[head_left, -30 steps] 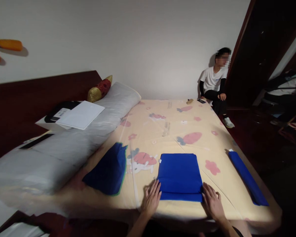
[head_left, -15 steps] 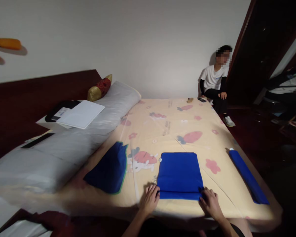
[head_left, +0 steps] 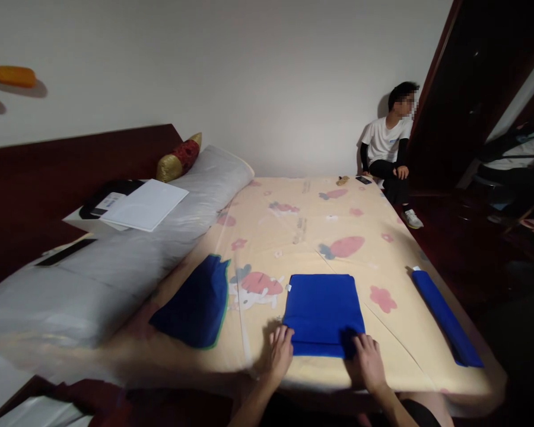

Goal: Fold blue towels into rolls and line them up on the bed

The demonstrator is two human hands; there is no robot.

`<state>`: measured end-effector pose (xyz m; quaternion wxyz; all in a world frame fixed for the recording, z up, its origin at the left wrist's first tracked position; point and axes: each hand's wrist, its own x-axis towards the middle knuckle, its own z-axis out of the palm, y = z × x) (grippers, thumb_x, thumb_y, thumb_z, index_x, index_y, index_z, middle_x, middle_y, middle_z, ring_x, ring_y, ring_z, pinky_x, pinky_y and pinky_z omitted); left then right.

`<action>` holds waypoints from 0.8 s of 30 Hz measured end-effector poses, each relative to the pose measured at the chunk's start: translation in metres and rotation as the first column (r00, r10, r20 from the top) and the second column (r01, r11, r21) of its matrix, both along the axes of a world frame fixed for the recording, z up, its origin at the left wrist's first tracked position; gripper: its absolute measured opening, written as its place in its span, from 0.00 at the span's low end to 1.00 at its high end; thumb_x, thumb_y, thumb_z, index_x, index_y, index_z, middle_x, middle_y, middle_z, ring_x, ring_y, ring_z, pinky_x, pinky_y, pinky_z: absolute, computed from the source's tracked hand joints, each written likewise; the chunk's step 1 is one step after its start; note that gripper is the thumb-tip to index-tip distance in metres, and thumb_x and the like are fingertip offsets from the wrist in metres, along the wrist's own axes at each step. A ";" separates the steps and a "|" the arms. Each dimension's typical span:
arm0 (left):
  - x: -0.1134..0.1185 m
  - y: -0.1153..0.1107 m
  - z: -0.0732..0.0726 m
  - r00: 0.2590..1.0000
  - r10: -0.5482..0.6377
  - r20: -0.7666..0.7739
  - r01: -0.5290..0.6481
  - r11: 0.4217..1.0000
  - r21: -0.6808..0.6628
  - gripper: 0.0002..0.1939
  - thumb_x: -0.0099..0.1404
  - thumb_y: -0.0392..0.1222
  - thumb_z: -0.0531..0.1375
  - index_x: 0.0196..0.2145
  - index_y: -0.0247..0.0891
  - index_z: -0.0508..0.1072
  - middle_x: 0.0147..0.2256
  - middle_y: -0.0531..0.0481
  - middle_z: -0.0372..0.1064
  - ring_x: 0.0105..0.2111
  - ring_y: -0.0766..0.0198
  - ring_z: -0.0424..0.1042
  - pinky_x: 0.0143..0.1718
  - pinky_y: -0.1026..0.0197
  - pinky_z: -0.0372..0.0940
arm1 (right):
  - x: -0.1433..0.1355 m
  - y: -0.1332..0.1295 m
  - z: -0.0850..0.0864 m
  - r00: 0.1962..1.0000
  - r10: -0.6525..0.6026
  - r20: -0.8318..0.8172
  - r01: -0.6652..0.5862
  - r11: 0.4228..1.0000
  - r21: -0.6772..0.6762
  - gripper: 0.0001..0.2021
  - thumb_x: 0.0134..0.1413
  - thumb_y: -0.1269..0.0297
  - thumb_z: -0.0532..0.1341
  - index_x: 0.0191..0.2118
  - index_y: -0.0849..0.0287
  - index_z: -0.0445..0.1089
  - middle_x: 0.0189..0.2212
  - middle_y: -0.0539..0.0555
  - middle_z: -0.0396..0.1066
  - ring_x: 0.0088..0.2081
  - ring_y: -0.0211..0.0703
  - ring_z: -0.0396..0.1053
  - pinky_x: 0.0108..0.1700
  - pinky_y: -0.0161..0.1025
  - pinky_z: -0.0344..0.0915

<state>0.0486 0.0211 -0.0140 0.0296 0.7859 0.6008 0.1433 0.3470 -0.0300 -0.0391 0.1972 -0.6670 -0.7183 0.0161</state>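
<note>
A blue cloth [head_left: 323, 305], folded to a near-square, lies flat on the bed, with a narrow folded strip along its near edge and a small white tag on its left side. At its near left corner my left hand [head_left: 282, 351] has its fingers curled and closed on the edge. My right hand [head_left: 368, 357] does the same at the near right corner, its thumb side in shadow. To the left lies a crumpled dark blue cloth [head_left: 196, 305] with green edging. A rolled blue cloth [head_left: 445, 317] rests along the bed's right side.
A patterned bedsheet [head_left: 285, 249] covers the bed. Along the headboard [head_left: 71, 154] lie a long grey pillow [head_left: 160, 255], a white box [head_left: 146, 204] and a red and gold cushion [head_left: 180, 157]. A person [head_left: 389, 139] sits at the far right corner near a phone [head_left: 364, 179].
Both hands have shifted inward from the cloth's sides onto its near corners, a little forward too. The folded strip at the near edge looks flatter. The other cloths have not moved.
</note>
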 end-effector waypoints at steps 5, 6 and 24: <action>0.061 -0.011 -0.006 0.945 -0.327 0.019 0.327 0.945 -0.004 0.25 0.68 0.32 0.46 0.61 0.40 0.63 0.61 0.47 0.61 0.60 0.60 0.59 0.60 0.54 0.55 | -0.069 0.010 0.005 0.962 0.256 -0.091 -0.260 0.965 -0.036 0.24 0.55 0.70 0.52 0.58 0.54 0.64 0.57 0.55 0.65 0.58 0.45 0.61 0.60 0.45 0.55; 0.064 -0.011 -0.009 0.928 -0.372 0.001 0.372 0.928 0.003 0.26 0.69 0.34 0.46 0.64 0.39 0.57 0.64 0.47 0.56 0.63 0.61 0.55 0.61 0.55 0.54 | -0.072 0.012 0.002 0.958 0.274 -0.085 -0.279 0.959 -0.052 0.24 0.57 0.68 0.52 0.60 0.54 0.63 0.59 0.55 0.63 0.59 0.45 0.60 0.61 0.45 0.54; -0.044 -0.022 -0.028 0.904 -0.364 -0.223 0.381 0.924 0.036 0.28 0.63 0.29 0.49 0.59 0.46 0.67 0.54 0.49 0.69 0.55 0.58 0.66 0.59 0.53 0.56 | 0.036 -0.026 -0.012 0.956 0.260 0.133 -0.260 0.965 -0.018 0.27 0.50 0.72 0.53 0.58 0.55 0.65 0.54 0.57 0.67 0.54 0.49 0.63 0.57 0.47 0.52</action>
